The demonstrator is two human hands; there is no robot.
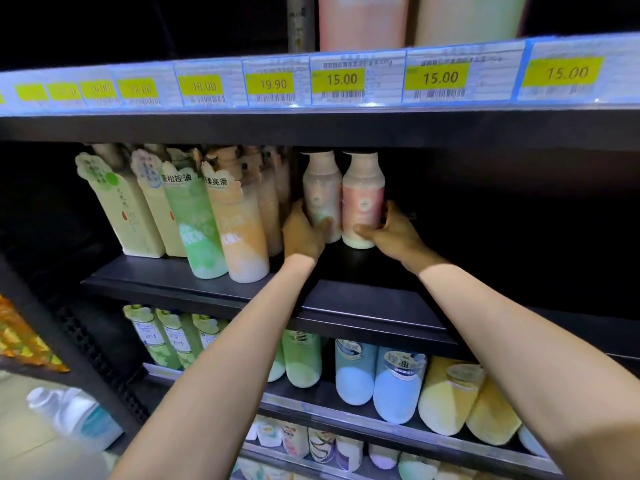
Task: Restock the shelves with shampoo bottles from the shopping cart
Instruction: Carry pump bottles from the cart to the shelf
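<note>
Pale-pink bottle (322,197) gripped by left hand (302,235), rosier bottle (363,202) gripped low by right hand (393,233), both upright, touching, set back on middle shelf (346,308); placement step, seemingly, and next calls for loosening both grips without toppling either.

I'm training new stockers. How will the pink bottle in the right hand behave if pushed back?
Probably stiff: the pink bottle shows no dent under the right hand. Tall and narrow, it may tip if pushed high.

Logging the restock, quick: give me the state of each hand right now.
Left hand: closed, fingers curled round the paler pink bottle.
Right hand: closed, fingers curled round the darker pink bottle beside it.
</note>
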